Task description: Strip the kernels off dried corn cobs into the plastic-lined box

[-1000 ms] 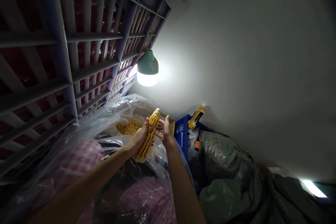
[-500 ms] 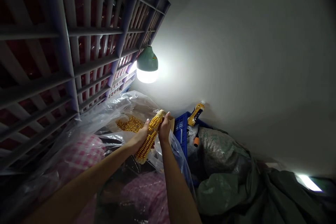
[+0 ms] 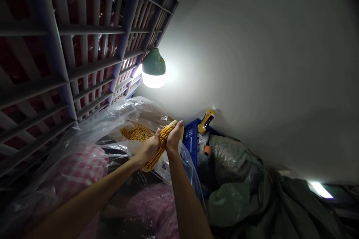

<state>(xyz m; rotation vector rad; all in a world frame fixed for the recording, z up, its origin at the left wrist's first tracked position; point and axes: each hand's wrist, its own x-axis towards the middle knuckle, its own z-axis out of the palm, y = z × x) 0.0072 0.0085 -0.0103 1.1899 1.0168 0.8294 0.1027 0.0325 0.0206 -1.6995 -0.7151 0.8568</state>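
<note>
Closing over the upper half of the corn cob (image 3: pixel 160 144), my right hand (image 3: pixel 173 139) has gone from spread and hovering a second ago to wrapped around the cob, fingers curled over the kernels near the pale tip. My left hand (image 3: pixel 150 148) grips the lower half from the other side, thumb laid along the rows, so both hands clasp the one cob, held slanting with its tip up and away from me. I hold it above a clear plastic sheet (image 3: pixel 112 127) that lines a heap of loose corn kernels (image 3: pixel 135 133) just beyond my left hand. Pink checked cloth (image 3: pixel 84 168) shows under the plastic nearer to me. A green hanging lamp (image 3: pixel 153 69) glows against the white wall, fixed to the edge of grey slatted crates (image 3: pixel 70 52) stacked on my left. Right of the cob stands a blue plastic crate (image 3: pixel 190 138), a yellow bottle (image 3: pixel 205 120) leaning at the wall behind it, and dark green sacks (image 3: pixel 238 194) piled beside
</note>
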